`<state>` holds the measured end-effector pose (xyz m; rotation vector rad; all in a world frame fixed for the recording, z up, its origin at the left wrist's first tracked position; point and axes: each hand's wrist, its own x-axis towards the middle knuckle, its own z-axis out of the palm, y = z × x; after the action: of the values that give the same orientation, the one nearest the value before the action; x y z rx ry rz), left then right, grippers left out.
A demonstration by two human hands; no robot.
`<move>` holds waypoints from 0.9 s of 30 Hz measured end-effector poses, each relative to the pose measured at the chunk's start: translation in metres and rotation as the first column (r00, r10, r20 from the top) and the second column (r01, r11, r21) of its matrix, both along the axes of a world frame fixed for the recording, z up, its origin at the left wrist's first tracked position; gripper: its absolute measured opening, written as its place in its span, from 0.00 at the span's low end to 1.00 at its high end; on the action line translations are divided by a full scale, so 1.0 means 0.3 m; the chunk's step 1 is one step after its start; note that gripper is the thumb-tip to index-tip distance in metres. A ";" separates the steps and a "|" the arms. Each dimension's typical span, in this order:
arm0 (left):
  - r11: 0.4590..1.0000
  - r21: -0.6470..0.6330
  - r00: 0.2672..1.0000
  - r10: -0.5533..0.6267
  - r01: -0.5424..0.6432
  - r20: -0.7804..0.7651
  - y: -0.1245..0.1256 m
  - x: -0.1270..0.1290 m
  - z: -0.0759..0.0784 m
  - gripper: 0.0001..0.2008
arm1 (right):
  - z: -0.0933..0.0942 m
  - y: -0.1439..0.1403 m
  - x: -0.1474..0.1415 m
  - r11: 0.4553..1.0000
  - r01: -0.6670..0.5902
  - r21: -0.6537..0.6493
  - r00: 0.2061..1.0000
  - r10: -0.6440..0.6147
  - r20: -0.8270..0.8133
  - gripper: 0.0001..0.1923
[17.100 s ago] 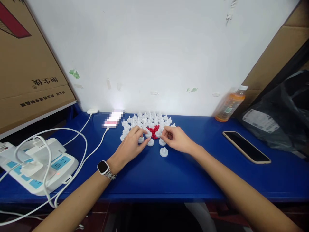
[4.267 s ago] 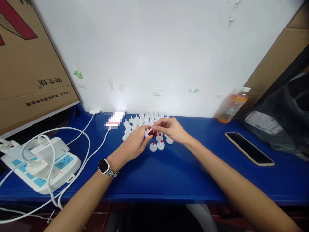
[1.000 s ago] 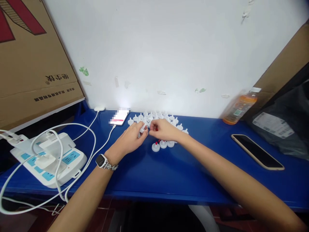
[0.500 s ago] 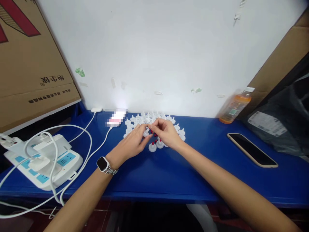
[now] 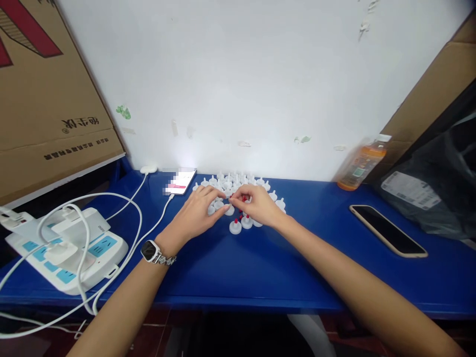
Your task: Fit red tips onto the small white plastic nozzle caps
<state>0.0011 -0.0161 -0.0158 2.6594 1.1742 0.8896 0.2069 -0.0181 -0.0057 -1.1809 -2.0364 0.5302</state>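
Note:
Several white nozzle caps (image 5: 235,227) with round bases and narrow spouts stand clustered on the blue table (image 5: 230,277), some with small red tips on top. My left hand (image 5: 199,210), a watch on its wrist, lies over the cluster's left side. Its fingers are stretched out and the thumb is apart from them, close to a white cap. Facing it from the right, my right hand (image 5: 260,203) pinches thumb and forefinger together. A speck of red shows at its fingertips, seemingly a small red tip. More red tips lie partly hidden under this hand.
At left sits a power strip (image 5: 111,248) with white cables, and behind it a lit phone (image 5: 185,181). A dark-screened phone (image 5: 388,230), an orange drink bottle (image 5: 362,163) and a black plastic bag (image 5: 442,178) are at right. A white board (image 5: 238,89) stands behind.
My left hand has drawn back to the left, its thumb and fingers parting, and a white cap now shows between the hands. My right hand has barely moved.

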 end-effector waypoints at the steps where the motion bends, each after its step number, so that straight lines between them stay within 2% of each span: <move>1: 1.000 -0.003 1.000 -0.006 0.005 -0.012 0.004 -0.008 0.001 0.13 | -0.004 0.002 -0.004 1.000 -0.010 0.013 0.998 0.009 0.063 0.08; 5: 1.000 -0.012 1.000 0.010 -0.010 -0.021 0.014 -0.023 0.003 0.09 | -0.014 0.005 -0.011 0.999 -0.049 0.000 0.970 0.048 0.238 0.07; 8: 0.997 0.002 0.997 0.072 -0.072 -0.023 0.022 -0.029 -0.002 0.09 | -0.007 0.010 -0.009 0.999 -0.034 -0.032 0.973 0.040 0.229 0.08; 13: 0.987 0.016 0.987 0.159 -0.159 -0.015 0.036 -0.044 -0.013 0.09 | 0.002 0.076 -0.048 0.998 0.063 -0.017 0.973 -0.057 0.225 0.11; 18: 0.979 0.030 0.979 0.204 -0.203 -0.004 0.036 -0.049 -0.017 0.10 | 0.000 0.136 -0.107 1.000 -0.020 0.000 0.953 0.019 0.302 0.06; 20: 0.976 0.044 0.977 0.214 -0.214 -0.002 0.031 -0.046 -0.016 0.11 | 0.007 0.130 -0.106 1.000 -0.016 -0.019 0.973 0.020 0.228 0.07; 23: 0.978 0.062 0.980 0.200 -0.200 0.022 0.020 -0.032 -0.015 0.14 | 0.029 0.098 -0.083 0.998 -0.009 -0.060 1.000 0.009 -0.007 0.09; 25: 0.986 0.038 0.986 0.162 -0.163 0.029 0.011 -0.019 -0.014 0.16 | 0.041 0.073 -0.063 0.995 -0.035 -0.098 0.990 0.021 -0.138 0.12; 27: 0.993 -0.016 0.993 0.115 -0.115 0.018 0.000 -0.006 -0.013 0.17 | 0.046 0.051 -0.043 0.990 -0.048 -0.133 0.980 0.021 -0.197 0.15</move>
<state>-0.0008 -0.0162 -0.0199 2.5881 1.3358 0.9167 0.1940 -0.0027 0.0081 -1.1266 -1.8801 0.7831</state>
